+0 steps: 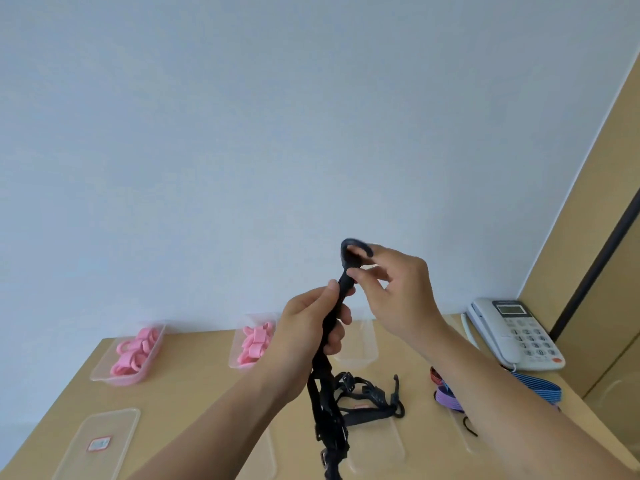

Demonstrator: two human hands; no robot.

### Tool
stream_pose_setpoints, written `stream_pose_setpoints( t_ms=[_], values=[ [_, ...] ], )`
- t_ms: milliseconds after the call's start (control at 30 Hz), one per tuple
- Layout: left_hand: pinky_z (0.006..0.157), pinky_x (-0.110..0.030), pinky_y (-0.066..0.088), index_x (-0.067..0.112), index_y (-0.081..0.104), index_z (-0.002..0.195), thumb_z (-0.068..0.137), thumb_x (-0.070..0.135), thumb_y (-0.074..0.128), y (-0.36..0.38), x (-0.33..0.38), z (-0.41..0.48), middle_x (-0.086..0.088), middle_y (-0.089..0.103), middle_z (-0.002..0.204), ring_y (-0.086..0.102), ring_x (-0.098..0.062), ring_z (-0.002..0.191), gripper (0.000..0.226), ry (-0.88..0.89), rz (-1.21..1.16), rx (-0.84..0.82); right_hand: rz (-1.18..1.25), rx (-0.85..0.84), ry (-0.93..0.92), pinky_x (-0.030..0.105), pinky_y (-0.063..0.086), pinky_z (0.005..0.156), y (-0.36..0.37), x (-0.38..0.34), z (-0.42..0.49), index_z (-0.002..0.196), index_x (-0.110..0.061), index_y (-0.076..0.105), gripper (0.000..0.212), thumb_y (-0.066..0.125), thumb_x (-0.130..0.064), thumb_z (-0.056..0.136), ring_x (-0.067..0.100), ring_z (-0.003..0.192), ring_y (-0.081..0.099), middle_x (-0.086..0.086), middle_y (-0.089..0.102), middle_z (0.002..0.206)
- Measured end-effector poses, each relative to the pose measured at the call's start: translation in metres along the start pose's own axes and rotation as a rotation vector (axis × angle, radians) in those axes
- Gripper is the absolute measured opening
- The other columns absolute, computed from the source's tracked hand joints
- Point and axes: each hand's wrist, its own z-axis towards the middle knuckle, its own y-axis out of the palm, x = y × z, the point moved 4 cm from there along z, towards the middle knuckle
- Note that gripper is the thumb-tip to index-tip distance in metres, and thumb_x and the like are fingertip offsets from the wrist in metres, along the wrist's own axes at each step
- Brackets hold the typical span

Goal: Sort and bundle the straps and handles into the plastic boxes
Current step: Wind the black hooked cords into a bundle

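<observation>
Strap: black strap (320, 386) is hanging in mid-air at the centre of the frame, lifted above the table (194, 386), its lower end trailing off the bottom edge.
Left hand: left hand (311, 327) is gripping the strap's middle, fingers curling right round the webbing and thumb pressing along the top.
Right hand: right hand (394, 292) is pinching the strap's top end just above the left hand, where the webbing is curling into a small loop over the fingertips.
Black pile: tangled black straps (374, 396) with buckles are lying on the table at lower centre, just right of the hanging strap.
Pink boxes: left pink box (128, 351) is sitting at the left of the frame, holding pink handles; middle pink box (251, 344) is peeking out from behind the left hand, also holding pink pieces.
Clear box: clear box (360, 341) is sitting behind the two hands, partly hidden.
Lid: flat clear lid (97, 441) with a small label is lying at lower left.
Striped straps: purple strap (448, 398), red strap (437, 375) and blue strap (540, 389) are lying at lower right, partly behind the right forearm.
Telephone: white telephone (516, 334) is sitting at the right edge of the table.
</observation>
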Motion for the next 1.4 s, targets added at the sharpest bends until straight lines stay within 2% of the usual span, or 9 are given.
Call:
stream_pose_setpoints(
  t_ms=[133,300,367,467,600,733,933,1200,1400],
  values=[
    [0.054,-0.025,0.033,0.020,0.078,0.117,0.094,0.067,0.054,-0.001,0.005,-0.002,-0.004,0.058,0.088,0.042,-0.015,0.061,0.058,0.085,-0.021,-0.097,-0.246,0.007,-0.344,0.021,0.054,0.087,0.002,-0.002,-0.006,0.110,0.000,0.075,0.025,0.063,0.011,0.090,0.017,0.095,0.071,0.004,0.076,0.106],
    [0.056,-0.022,0.036,0.013,0.076,0.117,0.095,0.050,0.061,-0.005,0.004,-0.004,-0.002,0.057,0.089,0.042,-0.017,0.066,0.046,0.137,-0.001,-0.137,-0.351,-0.038,-0.452,0.034,0.060,0.084,0.005,0.001,-0.009,0.112,0.001,0.075,0.038,0.057,0.018,0.084,0.029,0.097,0.072,0.013,0.074,0.112],
    [0.057,-0.019,0.036,0.017,0.074,0.119,0.097,0.045,0.057,-0.007,0.004,-0.005,-0.002,0.053,0.084,0.039,-0.019,0.068,0.039,0.137,0.028,-0.138,-0.321,-0.063,-0.307,0.031,0.059,0.086,0.008,0.004,-0.008,0.113,-0.007,0.077,0.037,0.061,0.013,0.087,0.024,0.102,0.072,0.009,0.074,0.117],
    [0.058,-0.014,0.038,0.028,0.072,0.128,0.099,0.042,0.054,-0.009,0.006,-0.006,-0.006,0.047,0.080,0.041,-0.018,0.068,0.037,0.139,0.056,-0.168,0.095,-0.142,0.320,0.024,0.059,0.079,0.013,0.017,-0.006,0.118,-0.030,0.074,0.033,0.065,-0.007,0.096,0.012,0.099,0.073,-0.005,0.076,0.110],
    [0.067,-0.020,0.039,0.027,0.069,0.129,0.101,0.041,0.049,-0.010,0.005,-0.008,-0.010,0.046,0.083,0.043,-0.019,0.071,0.037,0.161,0.110,-0.185,0.480,-0.320,0.691,0.033,0.060,0.073,0.025,0.016,-0.007,0.102,-0.019,0.078,0.020,0.064,-0.033,0.098,0.018,0.081,0.071,0.002,0.076,0.092],
    [0.068,-0.026,0.042,0.024,0.070,0.127,0.108,0.041,0.044,-0.013,-0.002,-0.010,-0.005,0.059,0.084,0.050,-0.018,0.069,0.037,0.163,0.158,-0.141,0.488,-0.192,0.709,0.031,0.056,0.067,0.029,0.016,-0.008,0.098,-0.007,0.074,0.013,0.076,-0.016,0.090,0.021,0.067,0.067,0.009,0.073,0.082],
    [0.054,-0.021,0.043,0.007,0.072,0.091,0.112,0.031,0.043,-0.020,-0.015,-0.011,-0.006,0.057,0.065,0.052,-0.019,0.060,0.043,0.010,0.122,-0.006,0.394,-0.012,0.624,0.028,0.060,0.071,0.021,0.009,-0.004,0.103,-0.014,0.071,0.028,0.080,0.000,0.081,0.020,0.081,0.075,0.006,0.077,0.089],
    [0.076,-0.038,0.062,-0.018,0.062,0.113,0.109,0.027,0.051,-0.013,-0.017,-0.013,-0.005,0.055,0.074,0.050,-0.017,0.060,0.046,-0.118,-0.072,-0.022,0.288,0.001,0.458,0.029,0.058,0.080,0.015,-0.002,-0.007,0.106,-0.019,0.072,0.037,0.079,0.004,0.078,0.013,0.085,0.072,-0.003,0.077,0.095],
    [0.075,-0.035,0.063,-0.002,0.073,0.116,0.108,0.033,0.053,-0.010,-0.020,-0.019,-0.008,0.064,0.080,0.059,-0.019,0.064,0.041,-0.228,-0.278,0.010,0.166,0.038,0.271,0.028,0.059,0.085,0.016,-0.011,-0.026,0.107,-0.021,0.072,0.037,0.078,0.002,0.079,0.017,0.100,0.073,-0.006,0.075,0.102]
  ],
)
